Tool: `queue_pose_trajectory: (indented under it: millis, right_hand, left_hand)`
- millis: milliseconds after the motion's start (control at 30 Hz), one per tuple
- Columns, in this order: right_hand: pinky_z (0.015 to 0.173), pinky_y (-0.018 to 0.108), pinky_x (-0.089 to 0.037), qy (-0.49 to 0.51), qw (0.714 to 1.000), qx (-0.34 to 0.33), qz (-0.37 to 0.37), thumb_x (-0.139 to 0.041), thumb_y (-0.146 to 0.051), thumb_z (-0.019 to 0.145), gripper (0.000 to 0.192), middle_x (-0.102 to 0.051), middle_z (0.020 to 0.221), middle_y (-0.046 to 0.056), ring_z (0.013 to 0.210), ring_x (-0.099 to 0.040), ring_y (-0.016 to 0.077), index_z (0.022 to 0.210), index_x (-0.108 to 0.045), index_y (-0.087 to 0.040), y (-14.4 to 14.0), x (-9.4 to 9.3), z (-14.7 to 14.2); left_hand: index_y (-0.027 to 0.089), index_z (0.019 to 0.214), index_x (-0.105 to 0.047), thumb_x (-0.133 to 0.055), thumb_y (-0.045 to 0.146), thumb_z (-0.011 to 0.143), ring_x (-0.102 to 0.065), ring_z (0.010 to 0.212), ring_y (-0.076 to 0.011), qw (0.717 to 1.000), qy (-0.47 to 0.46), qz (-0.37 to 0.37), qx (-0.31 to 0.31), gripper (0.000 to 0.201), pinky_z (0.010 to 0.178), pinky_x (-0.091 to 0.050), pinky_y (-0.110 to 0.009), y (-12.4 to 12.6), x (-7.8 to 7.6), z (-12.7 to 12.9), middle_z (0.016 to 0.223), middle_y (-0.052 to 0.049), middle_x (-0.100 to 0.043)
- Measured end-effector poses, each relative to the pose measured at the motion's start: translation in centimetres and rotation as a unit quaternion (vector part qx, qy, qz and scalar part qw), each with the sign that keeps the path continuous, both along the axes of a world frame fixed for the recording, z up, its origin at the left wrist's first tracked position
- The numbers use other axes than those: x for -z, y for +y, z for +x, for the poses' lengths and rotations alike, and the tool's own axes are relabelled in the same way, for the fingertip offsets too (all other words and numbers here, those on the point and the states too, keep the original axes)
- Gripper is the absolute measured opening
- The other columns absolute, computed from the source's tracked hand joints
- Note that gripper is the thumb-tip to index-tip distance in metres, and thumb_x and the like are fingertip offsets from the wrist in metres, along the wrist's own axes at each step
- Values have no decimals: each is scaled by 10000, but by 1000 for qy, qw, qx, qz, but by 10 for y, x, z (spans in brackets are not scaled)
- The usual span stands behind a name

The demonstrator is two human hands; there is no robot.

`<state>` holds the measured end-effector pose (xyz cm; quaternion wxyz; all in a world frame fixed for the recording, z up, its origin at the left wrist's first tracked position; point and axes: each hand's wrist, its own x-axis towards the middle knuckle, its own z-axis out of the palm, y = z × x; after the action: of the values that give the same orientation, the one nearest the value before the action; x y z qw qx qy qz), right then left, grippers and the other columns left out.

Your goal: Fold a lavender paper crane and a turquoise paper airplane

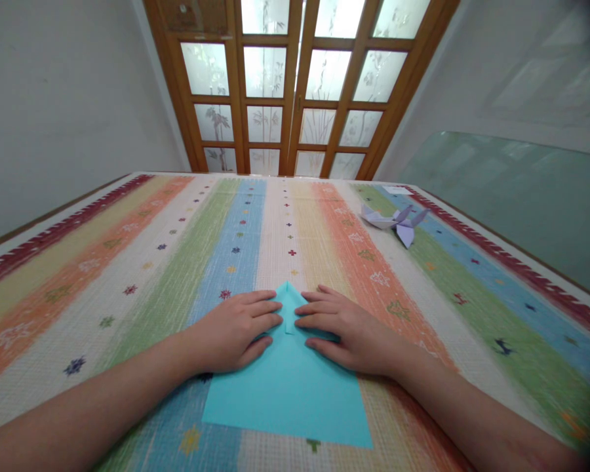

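On the left we have our left hand (pixel 236 330) lying flat and spread on the striped mat (pixel 128 262) that covers the surface, palm down, its fingertips pressing the left folded flap of the blue paper (pixel 288 387). It grips nothing; it only pins the sheet. The paper sits in the middle, right in front of us, its two upper corners folded in to a point that aims away from us, the flaps meeting along a centre seam. Our right hand (pixel 347 331) mirrors the left, flat and open, fingers on the right flap, the tips of both hands nearly touching at the seam. Further right and well apart, a pale purple folded paper figure (pixel 397 221) rests on the mat.

We judge the risk to be slippage: the woven mat is soft and ribbed, so uneven pressure from one hand could shift the sheet, leaving the flaps overlapping or gapped and the crease crooked.
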<state>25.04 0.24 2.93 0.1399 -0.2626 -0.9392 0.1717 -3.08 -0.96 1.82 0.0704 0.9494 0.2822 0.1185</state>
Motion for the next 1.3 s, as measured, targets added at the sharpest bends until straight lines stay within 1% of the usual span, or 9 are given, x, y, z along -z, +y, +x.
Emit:
queue_pose_trajectory:
  millis: [133, 267, 533, 733, 867, 933, 1100, 1200, 1300]
  right_hand:
    - [1176, 565, -271, -12, 1000, -4, 9, -549, -256, 969, 273, -683, 1281, 44, 1341, -487, 282, 1200, -695, -241, 1, 1, -1]
    - [1176, 574, -264, -21, 1000, -4, 5, -550, -251, 967, 283, -685, 1285, 24, 1354, -475, 287, 1209, -697, -263, 2, 2, 0]
    - [1163, 597, -264, -30, 999, 4, -9, -553, -290, 974, 276, -686, 1290, 19, 1366, -462, 310, 1203, -709, -287, 1, -1, 0]
    - [1171, 573, -279, -19, 999, 5, -31, -566, -307, 971, 255, -700, 1269, 27, 1363, -473, 301, 1159, -733, -270, 1, 0, 1]
    - [1178, 554, -282, -16, 999, 4, -36, -573, -307, 967, 249, -702, 1265, 29, 1364, -473, 291, 1145, -739, -255, 1, -1, 0]
    - [1174, 561, -285, -16, 999, 5, -35, -576, -306, 966, 247, -701, 1266, 28, 1363, -472, 293, 1147, -738, -257, 1, -2, 0]
    - [1147, 580, -319, 3, 1000, 6, -20, -591, -300, 958, 217, -718, 1228, 33, 1328, -509, 295, 1102, -750, -265, 1, -1, 0]
    - [1131, 551, -362, 37, 999, 20, -4, -585, -288, 958, 213, -709, 1237, 57, 1279, -557, 275, 1091, -747, -253, 1, 2, -1]
    - [1115, 534, -395, 61, 996, 63, 7, -583, -286, 955, 274, -672, 1294, 100, 1269, -566, 272, 1194, -706, -234, 1, 7, -3]
  left_hand:
    - [169, 1349, -582, -556, 278, 949, -488, 1353, -320, 1000, 0, 1, -3, 416, 1100, -433, -508, 0, 1, 0, 1367, -134, -614]
    - [173, 1328, -604, -544, 291, 961, -482, 1357, -320, 1000, 4, 7, 5, 390, 1106, -426, -502, 0, 1, 0, 1377, -117, -610]
    - [128, 1379, -566, -540, 413, 970, -437, 1393, -340, 999, 35, 8, -1, 499, 1126, -404, -507, -3, -1, 2, 1436, -132, -564]
    - [145, 1380, -567, -539, 392, 968, -442, 1390, -331, 999, 32, 2, 3, 481, 1124, -403, -501, -2, 1, 2, 1428, -120, -574]
    - [132, 1434, -505, -540, 380, 964, -467, 1368, -330, 1000, 29, 1, 2, 532, 1114, -409, -507, -3, 1, 3, 1438, -141, -560]
    - [159, 1449, -491, -543, 388, 964, -472, 1362, -331, 999, 32, -1, 2, 539, 1110, -408, -516, -3, 1, 4, 1447, -140, -549]
    - [219, 1399, -551, -551, 391, 966, -470, 1362, -334, 1000, 30, -5, -1, 467, 1102, -402, -537, -3, 2, 4, 1436, -128, -557]
    - [222, 1392, -560, -557, 390, 965, -480, 1352, -335, 1000, 19, -7, -1, 459, 1092, -409, -539, -3, 3, 4, 1421, -132, -568]
    - [221, 1380, -572, -565, 387, 960, -480, 1349, -337, 1000, 14, -8, -3, 451, 1094, -406, -540, -3, 3, 4, 1414, -134, -573]
